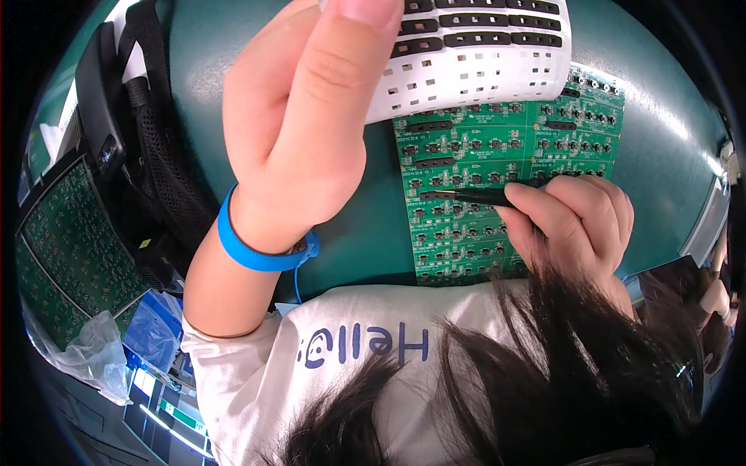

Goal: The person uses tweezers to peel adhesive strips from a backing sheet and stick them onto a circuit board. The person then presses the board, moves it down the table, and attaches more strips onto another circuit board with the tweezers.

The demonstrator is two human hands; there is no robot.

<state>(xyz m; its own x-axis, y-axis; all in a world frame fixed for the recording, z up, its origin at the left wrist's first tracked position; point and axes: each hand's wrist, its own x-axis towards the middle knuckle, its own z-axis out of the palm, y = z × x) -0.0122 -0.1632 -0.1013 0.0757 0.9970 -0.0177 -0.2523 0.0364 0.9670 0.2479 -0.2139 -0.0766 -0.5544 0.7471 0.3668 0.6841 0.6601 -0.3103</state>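
Observation:
My left hand (311,116), with a blue wrist strap (260,256), pinches a white backing sheet (466,78) that carries rows of black slotted strips (475,21). Its lower part shows bare white with small cut-out holes. Under the sheet lies a green circuit board panel (466,163) with rows of small components. In my right hand (579,217) is a pair of black tweezers (486,196), fingers closed around it. The tips meet a black strip (437,196) on the panel's left side. Other black strips (434,163) sit on the rows above.
A green work surface (350,233) lies under the panel. To the left are a black mesh bag or strap (171,147), more green circuit boards (78,241) and a clear plastic bag (89,357). Another person's arm (715,295) shows at the right edge.

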